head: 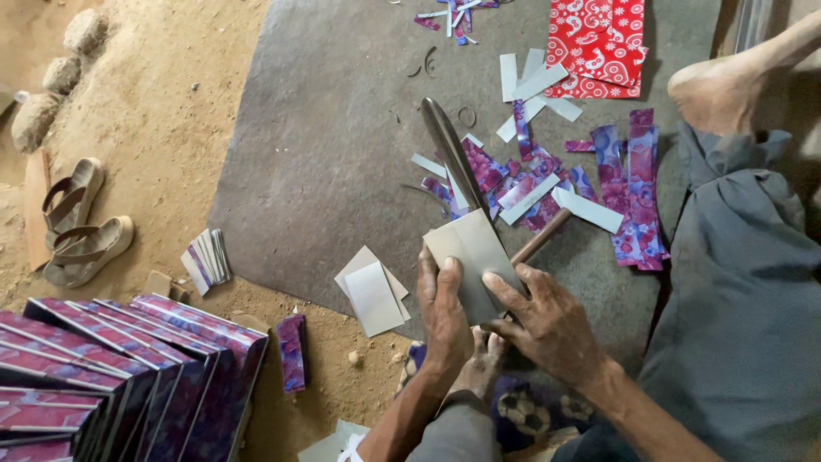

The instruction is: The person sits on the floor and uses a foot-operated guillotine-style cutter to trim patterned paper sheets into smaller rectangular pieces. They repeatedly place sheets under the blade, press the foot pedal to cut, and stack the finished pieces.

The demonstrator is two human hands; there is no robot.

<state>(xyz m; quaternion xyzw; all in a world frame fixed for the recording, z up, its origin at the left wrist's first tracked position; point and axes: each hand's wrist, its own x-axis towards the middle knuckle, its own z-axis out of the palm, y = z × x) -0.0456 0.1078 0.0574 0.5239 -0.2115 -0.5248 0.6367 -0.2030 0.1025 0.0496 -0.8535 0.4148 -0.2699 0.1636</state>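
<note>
At lower centre, the left hand (443, 310) and right hand (547, 323) both grip a plain grey card (475, 255) against long shears (457, 162).

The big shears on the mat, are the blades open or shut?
Open: shears with a grey card between the blades, both hands gripping it.

A pair of sandals (81, 224) lies on sandy ground beside stacked purple-patterned boxes (128, 376), red patterned paper (599, 47) farther off.

Bare left hand (443, 312) and right hand (547, 321), wrinkled, dusty, no rings or watch. Grey rolled sleeve (453, 432) at left forearm. Loose grey-blue trousers (735, 316). Bare foot (718, 90).
</note>
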